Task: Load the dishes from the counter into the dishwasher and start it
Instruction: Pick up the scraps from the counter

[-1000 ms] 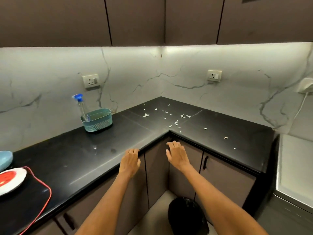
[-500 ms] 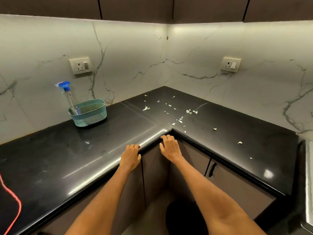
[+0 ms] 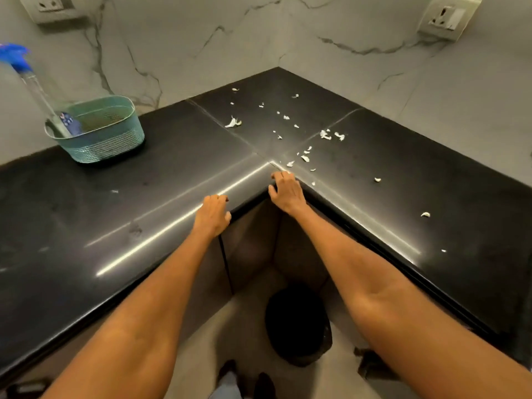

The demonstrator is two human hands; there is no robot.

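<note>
Black corner counter; marble wall.

- I see the glossy black L-shaped stone counter filling the middle of the frame, its inner corner at centre.
- My left hand rests on the counter's front edge, fingers curled over it.
- My right hand lies at the inner corner, fingertips on the edge.
- Small white scraps are scattered just above the right hand.
- A teal mesh basket stands at upper left, holding a blue-topped clear spray bottle.
- A black round bin sits on the floor, lower centre.
</note>
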